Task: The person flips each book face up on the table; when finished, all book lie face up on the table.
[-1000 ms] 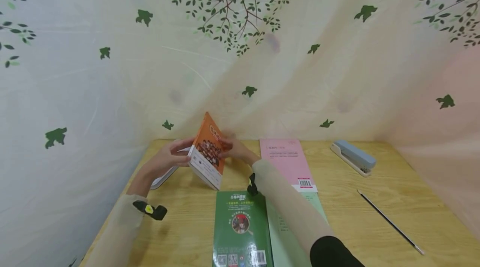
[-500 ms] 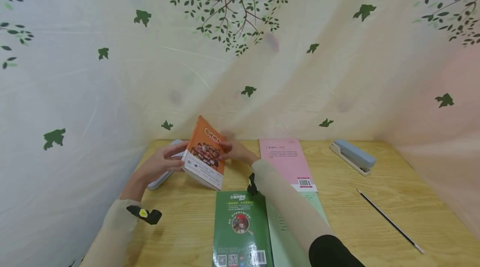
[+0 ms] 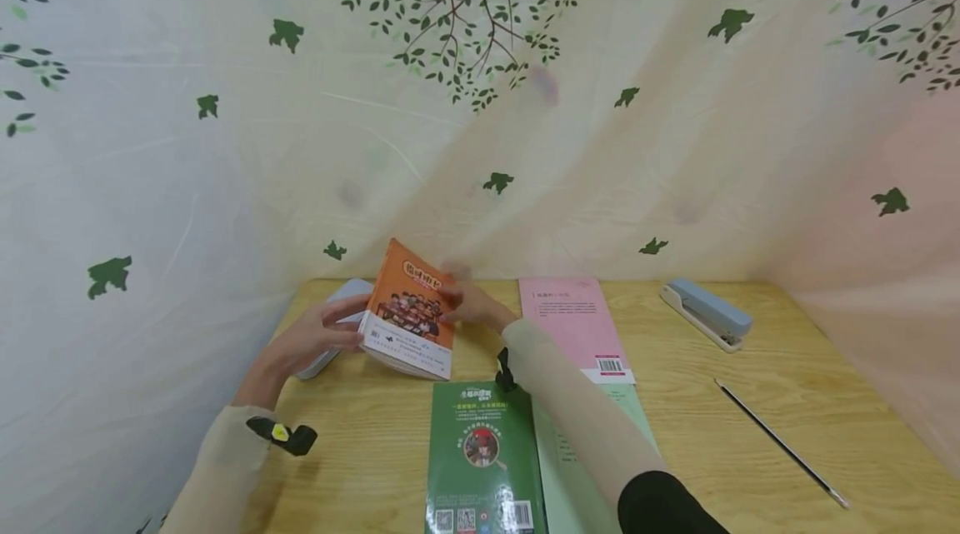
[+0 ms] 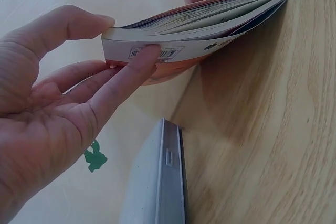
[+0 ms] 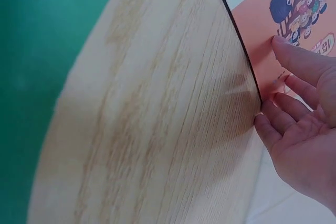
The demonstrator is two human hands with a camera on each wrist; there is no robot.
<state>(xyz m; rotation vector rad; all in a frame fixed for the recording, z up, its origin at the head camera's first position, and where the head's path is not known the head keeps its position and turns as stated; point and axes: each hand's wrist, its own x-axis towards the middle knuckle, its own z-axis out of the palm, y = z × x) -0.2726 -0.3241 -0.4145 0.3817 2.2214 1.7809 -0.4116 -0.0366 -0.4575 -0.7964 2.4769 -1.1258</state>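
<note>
Both hands hold a paperback book with an orange and white cover, tilted up near the back left of the table. My left hand pinches its left edge. In the left wrist view the thumb lies at the edge and the fingers reach under the back cover by the barcode, with the pages slightly fanned. The right hand grips the opposite edge, thumb on the front cover and the other fingers behind. A flat grey case lies beside the left hand, partly hidden by it in the head view.
A green book lies at the front middle, overlapping a pale green one. Behind is a pink book. On the right are a blue stapler and a pencil. A patterned curtain hangs at the table's back edge.
The orange book has turned and leaned back, so its front cover faces the head camera more. My left hand has moved a little left and down with its edge; the right hand has barely moved.
</note>
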